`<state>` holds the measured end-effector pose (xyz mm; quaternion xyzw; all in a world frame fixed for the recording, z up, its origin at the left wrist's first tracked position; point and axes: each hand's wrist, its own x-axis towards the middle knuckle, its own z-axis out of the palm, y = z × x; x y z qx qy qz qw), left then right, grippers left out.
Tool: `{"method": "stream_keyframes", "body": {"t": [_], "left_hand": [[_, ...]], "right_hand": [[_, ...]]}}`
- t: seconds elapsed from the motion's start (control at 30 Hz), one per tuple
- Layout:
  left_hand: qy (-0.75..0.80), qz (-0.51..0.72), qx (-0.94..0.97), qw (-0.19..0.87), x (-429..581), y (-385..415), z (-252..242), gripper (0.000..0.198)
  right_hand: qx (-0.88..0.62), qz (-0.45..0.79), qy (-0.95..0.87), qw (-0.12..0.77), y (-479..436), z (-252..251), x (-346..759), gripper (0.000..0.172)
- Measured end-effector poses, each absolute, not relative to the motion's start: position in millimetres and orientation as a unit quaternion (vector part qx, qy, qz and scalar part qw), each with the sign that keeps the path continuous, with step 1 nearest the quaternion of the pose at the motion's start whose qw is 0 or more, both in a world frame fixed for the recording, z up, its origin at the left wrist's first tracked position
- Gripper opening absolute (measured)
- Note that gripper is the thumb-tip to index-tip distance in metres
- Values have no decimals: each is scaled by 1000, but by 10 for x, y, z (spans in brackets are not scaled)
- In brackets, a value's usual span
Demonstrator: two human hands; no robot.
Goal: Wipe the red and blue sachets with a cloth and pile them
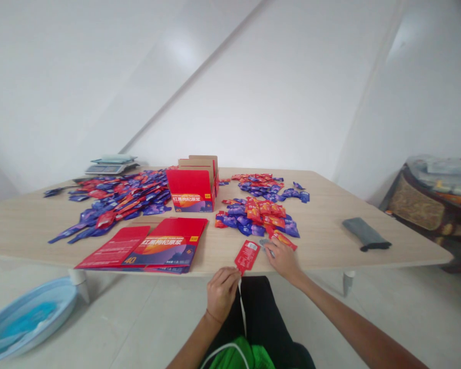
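On the bench sorting seems underway: left hand pinches a red sachet, right hand rests unclenched on a loose sachet, which needs a pinch to lift.

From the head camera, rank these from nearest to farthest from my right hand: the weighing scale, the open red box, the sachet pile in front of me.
1. The sachet pile, just beyond the right hand.
2. The open red box, mid-table, to the left.
3. The weighing scale, far left corner.
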<state>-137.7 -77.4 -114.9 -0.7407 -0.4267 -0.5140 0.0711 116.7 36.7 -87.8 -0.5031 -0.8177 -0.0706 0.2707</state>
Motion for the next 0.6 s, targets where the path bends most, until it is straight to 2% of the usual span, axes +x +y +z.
{"method": "stream_keyframes", "body": {"t": [0.17,0.33,0.4,0.5,0.6], "left_hand": [[-453,-466,-753,105,-1350,-785,-1062,8],[-490,-411,-757,137,-1340,-796,-876,17],[-504,-441,-736,101,-1383,-799,-787,14],[-545,-493,-678,-9,-1483,-785,-672,23],[-591,-442,-673,-49,-1567,-763,-604,15]], "right_hand": [[-503,-70,-819,268,348,-854,1164,33],[-504,-72,-818,267,352,-845,1175,33],[-511,-73,-814,265,355,-854,1176,33],[-520,-83,-810,259,347,-866,1160,34],[-507,-101,-817,254,316,-829,1136,35]]}}
